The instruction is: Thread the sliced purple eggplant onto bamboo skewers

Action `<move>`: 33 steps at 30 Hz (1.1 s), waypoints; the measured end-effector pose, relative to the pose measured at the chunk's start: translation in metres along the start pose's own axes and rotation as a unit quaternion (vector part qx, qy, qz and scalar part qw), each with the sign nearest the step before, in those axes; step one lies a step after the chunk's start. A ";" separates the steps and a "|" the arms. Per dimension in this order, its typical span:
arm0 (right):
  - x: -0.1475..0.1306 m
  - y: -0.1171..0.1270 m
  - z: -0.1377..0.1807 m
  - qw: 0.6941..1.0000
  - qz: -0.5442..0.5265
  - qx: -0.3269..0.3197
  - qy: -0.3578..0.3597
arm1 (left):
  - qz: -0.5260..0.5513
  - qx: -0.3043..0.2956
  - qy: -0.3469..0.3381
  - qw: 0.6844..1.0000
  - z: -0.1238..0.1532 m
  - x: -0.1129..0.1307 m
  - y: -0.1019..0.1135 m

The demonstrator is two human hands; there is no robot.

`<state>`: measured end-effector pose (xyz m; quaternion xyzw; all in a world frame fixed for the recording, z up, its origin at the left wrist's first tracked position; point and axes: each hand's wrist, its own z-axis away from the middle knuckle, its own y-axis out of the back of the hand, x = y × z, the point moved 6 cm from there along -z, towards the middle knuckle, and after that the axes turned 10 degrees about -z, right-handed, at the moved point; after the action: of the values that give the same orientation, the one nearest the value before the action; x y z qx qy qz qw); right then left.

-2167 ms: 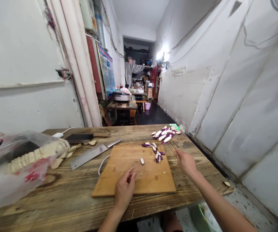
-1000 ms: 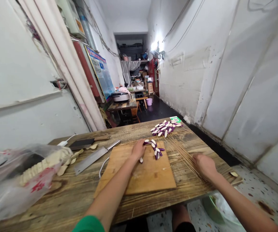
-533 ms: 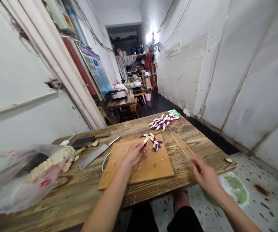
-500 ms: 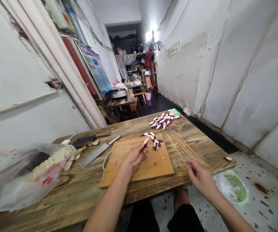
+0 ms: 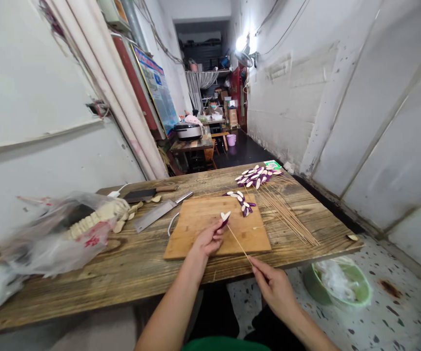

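Eggplant slices [image 5: 225,217] sit pinched in the left hand [image 5: 209,237] over the cutting board [image 5: 191,224], pale oval faces up, dark purple skin along the edges. From my end I see the right hand [image 5: 273,282] closed on one thin skewer [image 5: 238,243], its far end up at the slices; at this size I can't tell whether the tip has pierced them or only touches. My worry is that tip: if it skids off what is probably slick skin, or bursts through too fast, it could prick the left hand close behind. Pushed off-line, so slender a stick might bow or snap, and soft flesh could split. A loose pinch could drop the slices onto the smooth board. Beyond, a sheaf of straight sticks [image 5: 289,217] lies fanned on the coarse-grained wooden surface [image 5: 96,278].
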<state>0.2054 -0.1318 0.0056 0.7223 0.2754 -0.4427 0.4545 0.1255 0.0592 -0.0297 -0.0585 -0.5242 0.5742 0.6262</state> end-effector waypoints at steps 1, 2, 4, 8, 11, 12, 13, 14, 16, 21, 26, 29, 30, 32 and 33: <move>0.000 0.000 -0.001 1.000 0.004 0.001 -0.001 | -0.006 -0.003 0.002 1.000 0.000 0.000 0.000; 0.001 0.000 -0.001 1.000 0.006 0.002 -0.001 | -0.010 -0.007 0.003 1.000 0.000 0.000 -0.001; 0.001 0.000 -0.002 1.000 0.008 0.001 -0.002 | -0.014 -0.014 0.005 1.000 0.000 -0.001 -0.001; 0.001 0.000 -0.004 1.000 0.014 -0.006 0.000 | -0.010 -0.004 0.005 1.000 -0.001 -0.001 0.003; 0.000 -0.001 -0.005 1.000 0.020 -0.007 0.002 | -0.006 0.006 0.006 1.000 -0.002 -0.002 0.006; 0.001 -0.001 -0.005 1.000 0.021 -0.008 0.002 | -0.006 0.005 0.004 1.000 -0.002 -0.002 0.006; 0.001 -0.001 -0.005 1.000 0.021 -0.008 0.001 | -0.008 0.004 0.000 1.000 -0.001 -0.001 0.006; 0.002 -0.001 -0.005 1.000 0.021 -0.009 -0.001 | -0.012 0.004 -0.003 1.000 -0.001 -0.001 0.006; 0.003 -0.001 -0.004 1.000 0.020 -0.012 -0.006 | -0.028 0.006 -0.015 0.999 0.000 0.000 0.005; 0.002 0.001 -0.003 0.999 0.032 -0.022 -0.008 | -0.084 0.019 -0.046 0.995 0.002 0.003 0.003; -0.006 0.004 -0.004 0.999 0.038 -0.029 -0.003 | -0.083 0.019 -0.020 0.996 0.005 0.001 0.001; -0.009 0.004 -0.003 0.999 0.035 -0.026 -0.005 | -0.083 0.016 -0.007 0.996 0.009 -0.001 -0.002; -0.010 0.003 -0.003 0.999 0.034 -0.024 -0.006 | -0.084 0.012 -0.003 0.996 0.010 -0.002 -0.004; -0.011 0.002 -0.003 0.999 0.029 -0.018 -0.002 | -0.078 0.007 0.006 0.997 0.013 -0.004 -0.006; -0.011 0.000 -0.004 1.000 0.027 -0.015 0.002 | -0.073 0.004 0.011 0.997 0.014 -0.006 -0.007</move>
<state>0.2020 -0.1287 0.0164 0.7232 0.2633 -0.4246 0.4768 0.1210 0.0450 -0.0226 -0.0235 -0.5177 0.5287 0.6722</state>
